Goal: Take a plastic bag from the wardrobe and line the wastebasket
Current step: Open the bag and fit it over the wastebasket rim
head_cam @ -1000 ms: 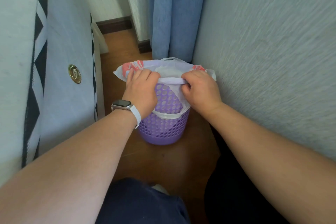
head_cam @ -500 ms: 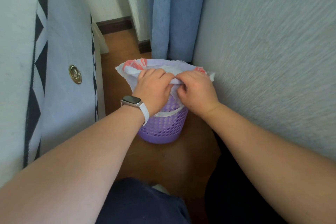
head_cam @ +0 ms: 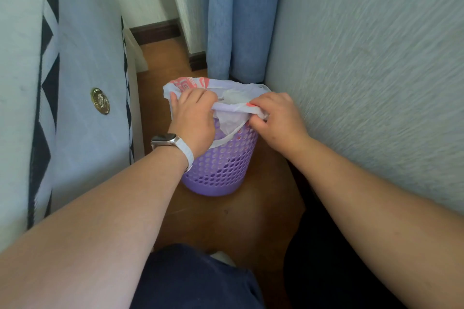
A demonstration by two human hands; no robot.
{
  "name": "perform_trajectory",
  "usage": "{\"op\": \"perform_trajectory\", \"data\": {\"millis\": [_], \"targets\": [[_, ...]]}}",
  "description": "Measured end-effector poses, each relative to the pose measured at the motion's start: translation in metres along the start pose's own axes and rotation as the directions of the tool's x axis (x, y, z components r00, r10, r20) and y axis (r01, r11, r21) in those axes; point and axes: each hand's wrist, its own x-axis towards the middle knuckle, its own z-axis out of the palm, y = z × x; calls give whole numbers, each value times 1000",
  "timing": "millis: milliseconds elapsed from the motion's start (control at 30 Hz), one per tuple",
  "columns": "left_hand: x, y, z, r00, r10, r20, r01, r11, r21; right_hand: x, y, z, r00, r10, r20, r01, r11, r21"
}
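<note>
A purple perforated wastebasket (head_cam: 221, 170) stands on the wooden floor, close to the right wall. A white plastic bag with red print (head_cam: 231, 98) sits in its mouth, its edge draped over the near rim. My left hand (head_cam: 193, 120), with a watch on the wrist, grips the bag's edge at the near left of the rim. My right hand (head_cam: 276, 118) pinches the bag's edge at the near right of the rim. A taut strip of bag stretches between the two hands. The basket's inside is mostly hidden by the bag.
A mattress side (head_cam: 82, 83) with black triangle trim and a gold badge (head_cam: 100, 101) rises on the left. A textured wall (head_cam: 364, 70) closes the right. A blue curtain (head_cam: 238, 20) hangs behind the basket. My dark-clothed knees fill the bottom.
My hands came together at the near rim half a second ago, and have now spread apart again, stretching the bag's edge between them.
</note>
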Motion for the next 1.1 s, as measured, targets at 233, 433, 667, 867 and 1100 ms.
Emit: {"op": "perform_trajectory", "data": {"millis": [233, 433, 667, 867, 1100], "targets": [[0, 1, -1, 1000, -14, -7, 14, 1000, -22, -1, -3, 0, 998, 49, -37, -50, 999, -1], [3, 23, 0, 963, 271, 0, -270, 959, 88, -2, -15, -5, 999, 4, -46, -8, 995, -100], [6, 24, 1, 962, 271, -17, -269, 960, 84, -3, -27, 0, 998, -64, -9, 64, 997, -35], [0, 17, -3, 968, 253, 1, -252, 966, 49, -5, -28, -2, 998, -51, 24, 52, 998, -45], [6, 19, 3, 983, 169, -76, -169, 986, 6, -6, -25, 1, 998, -62, 23, 63, 997, -46]]}}
